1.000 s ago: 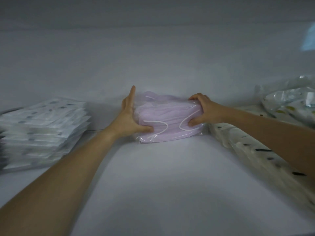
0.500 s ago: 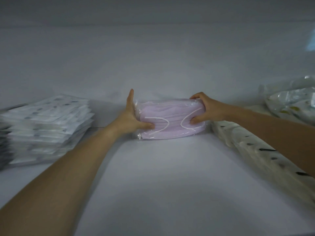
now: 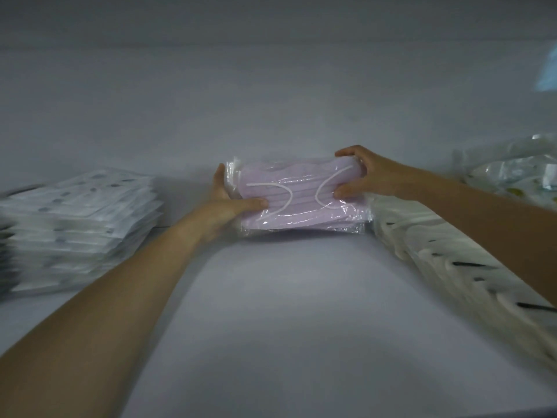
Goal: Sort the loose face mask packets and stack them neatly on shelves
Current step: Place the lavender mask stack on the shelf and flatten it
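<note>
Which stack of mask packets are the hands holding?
The pink, clear-wrapped stack in the middle, gripped at its ends by left hand and right hand. The white grey-spotted stack at left and white black-dashed row at right lie unheld.

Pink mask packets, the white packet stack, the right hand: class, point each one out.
pink mask packets [image 3: 301, 214], head view, clear front wrapper
white packet stack [image 3: 99, 188], head view, top packet
right hand [image 3: 376, 176], head view, back of hand

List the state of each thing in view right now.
Stack of pink face masks in clear plastic packets: gripped at both ends, edges uneven.
Left hand: grips the stack's left end.
Right hand: grips the stack's right end.
Pile of white grey-dotted packets: stacked flat, apart from the hands.
Row of white black-marked packets: lying overlapped.
</note>
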Action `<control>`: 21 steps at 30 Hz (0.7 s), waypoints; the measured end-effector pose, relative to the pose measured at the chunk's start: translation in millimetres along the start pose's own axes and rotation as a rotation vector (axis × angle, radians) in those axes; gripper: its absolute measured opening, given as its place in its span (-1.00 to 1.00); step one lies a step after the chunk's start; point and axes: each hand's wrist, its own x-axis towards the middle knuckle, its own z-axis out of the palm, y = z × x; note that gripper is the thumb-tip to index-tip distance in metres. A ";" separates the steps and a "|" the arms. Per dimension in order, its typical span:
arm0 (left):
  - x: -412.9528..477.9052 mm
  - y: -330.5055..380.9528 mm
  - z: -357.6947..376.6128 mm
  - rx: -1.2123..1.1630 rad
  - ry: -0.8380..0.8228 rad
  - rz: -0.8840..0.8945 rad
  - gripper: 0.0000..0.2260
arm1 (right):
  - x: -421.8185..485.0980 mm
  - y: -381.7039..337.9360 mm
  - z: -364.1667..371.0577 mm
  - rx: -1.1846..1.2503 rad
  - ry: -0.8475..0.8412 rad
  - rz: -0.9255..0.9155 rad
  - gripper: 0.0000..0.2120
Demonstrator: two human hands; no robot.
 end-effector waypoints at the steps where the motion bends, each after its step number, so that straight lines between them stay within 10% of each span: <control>1: -1.9 -0.1 -0.3 0.008 -0.009 -0.016 0.13 | 0.8 1.6 -0.3 0.001 -0.022 0.030 -0.13; 6: -15.1 -8.7 2.7 0.012 -0.154 -0.072 -0.06 | 1.6 19.3 11.5 -0.074 -0.230 0.191 0.14; 21: -14.3 -3.3 4.5 -0.088 -0.117 -0.133 -0.36 | -4.6 16.8 3.8 0.290 -0.146 0.228 -0.17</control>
